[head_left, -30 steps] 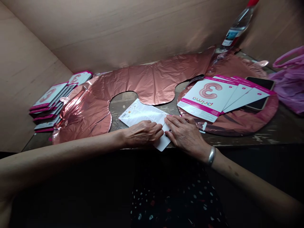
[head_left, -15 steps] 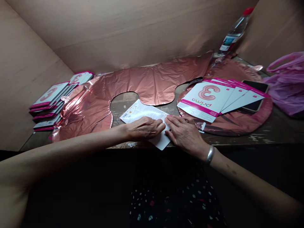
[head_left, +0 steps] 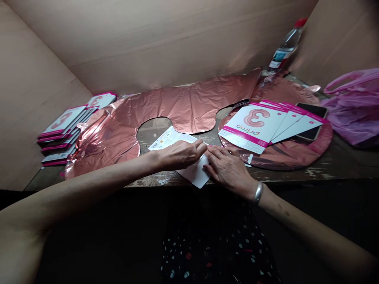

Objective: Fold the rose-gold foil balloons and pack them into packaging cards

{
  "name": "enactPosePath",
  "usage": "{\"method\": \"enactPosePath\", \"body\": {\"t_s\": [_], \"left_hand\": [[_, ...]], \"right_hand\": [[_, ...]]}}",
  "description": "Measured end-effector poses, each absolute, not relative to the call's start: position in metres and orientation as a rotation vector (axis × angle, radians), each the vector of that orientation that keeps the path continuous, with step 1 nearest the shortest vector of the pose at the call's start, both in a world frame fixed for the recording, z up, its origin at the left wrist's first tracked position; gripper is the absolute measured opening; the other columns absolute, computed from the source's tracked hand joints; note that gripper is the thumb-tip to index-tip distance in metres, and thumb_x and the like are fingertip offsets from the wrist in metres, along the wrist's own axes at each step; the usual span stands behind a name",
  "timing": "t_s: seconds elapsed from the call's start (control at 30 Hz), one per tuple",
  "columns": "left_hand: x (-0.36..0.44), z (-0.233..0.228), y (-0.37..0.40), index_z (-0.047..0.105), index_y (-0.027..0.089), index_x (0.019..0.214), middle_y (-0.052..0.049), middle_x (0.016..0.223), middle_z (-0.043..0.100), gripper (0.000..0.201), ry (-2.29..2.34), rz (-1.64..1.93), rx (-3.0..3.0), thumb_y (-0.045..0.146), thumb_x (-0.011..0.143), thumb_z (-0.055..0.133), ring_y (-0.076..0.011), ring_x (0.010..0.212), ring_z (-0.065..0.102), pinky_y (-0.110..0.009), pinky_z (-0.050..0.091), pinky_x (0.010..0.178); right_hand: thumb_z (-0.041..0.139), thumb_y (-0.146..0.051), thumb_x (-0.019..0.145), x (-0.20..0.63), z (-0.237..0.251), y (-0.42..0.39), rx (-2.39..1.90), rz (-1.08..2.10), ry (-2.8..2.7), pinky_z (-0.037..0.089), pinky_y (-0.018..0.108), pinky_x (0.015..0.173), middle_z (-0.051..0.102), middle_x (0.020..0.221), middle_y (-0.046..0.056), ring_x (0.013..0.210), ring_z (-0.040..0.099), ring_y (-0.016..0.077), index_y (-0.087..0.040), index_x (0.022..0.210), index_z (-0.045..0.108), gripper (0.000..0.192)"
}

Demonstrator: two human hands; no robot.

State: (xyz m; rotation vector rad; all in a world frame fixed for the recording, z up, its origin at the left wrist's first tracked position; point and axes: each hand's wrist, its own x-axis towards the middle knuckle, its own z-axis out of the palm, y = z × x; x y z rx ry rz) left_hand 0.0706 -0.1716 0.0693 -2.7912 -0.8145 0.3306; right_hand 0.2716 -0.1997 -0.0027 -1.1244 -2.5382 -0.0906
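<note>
A white printed card (head_left: 194,174) lies turned at an angle near the table's front edge, small print and a barcode at its far left corner. Over its middle is my left hand (head_left: 183,154), its fingers curled into a pinch; whatever they pinch is hidden. My right hand (head_left: 227,163) rests flat at the card's right edge, fingers stretched out and tips close to my left fist. Behind the card spreads a rose-gold foil balloon (head_left: 189,100), lying flat with a curved outline and partly covering the card's far edge.
Several pink-and-white "3" packages (head_left: 60,122) are stacked at the left wall. To the right, fanned "prima" cards (head_left: 251,124) and a phone (head_left: 310,114) lie on foil. A water bottle (head_left: 286,47) stands behind, and a pink plastic bag (head_left: 355,106) sits at far right.
My left fist has risen slightly away from me, baring more of the card's near part. My right hand stays flat at the card's edge. The whole view has shifted a little.
</note>
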Motion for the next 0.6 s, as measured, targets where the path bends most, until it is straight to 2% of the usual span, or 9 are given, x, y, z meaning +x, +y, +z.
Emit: {"method": "enactPosePath", "body": {"t_s": [0.2, 0.5, 0.6], "left_hand": [[0.082, 0.08, -0.162, 0.047, 0.012, 0.097, -0.01, 0.091, 0.058, 0.02, -0.798, 0.308, -2.834, 0.001, 0.088, 0.033, -0.0088, 0.046, 0.042, -0.029, 0.02, 0.041], [0.082, 0.068, -0.147, 0.046, 0.012, 0.095, -0.008, 0.083, 0.058, 0.02, -0.985, 0.09, -2.924, 0.0, 0.082, 0.039, -0.0124, 0.052, 0.044, -0.029, 0.026, 0.046], [0.08, 0.063, -0.145, 0.045, 0.013, 0.096, -0.008, 0.082, 0.059, 0.018, -1.138, -0.01, -2.974, 0.001, 0.083, 0.042, -0.0138, 0.054, 0.046, -0.029, 0.028, 0.048]], "right_hand": [[0.049, -0.039, 0.097, 0.273, 0.001, -0.198, -1.144, -0.047, -2.537, 0.031, 0.042, 0.095, 0.063, 0.127, 0.014, 0.114, 0.056, 0.0278, -0.011, 0.123, 0.056, 0.038], [0.054, -0.038, 0.094, 0.272, 0.006, -0.197, -1.153, -0.004, -2.532, 0.032, 0.041, 0.095, 0.063, 0.126, 0.013, 0.113, 0.057, 0.0287, -0.012, 0.121, 0.054, 0.036], [0.057, -0.036, 0.092, 0.272, 0.005, -0.199, -1.151, 0.05, -2.493, 0.034, 0.041, 0.095, 0.066, 0.118, 0.014, 0.109, 0.06, 0.028, -0.012, 0.122, 0.051, 0.039]]}}
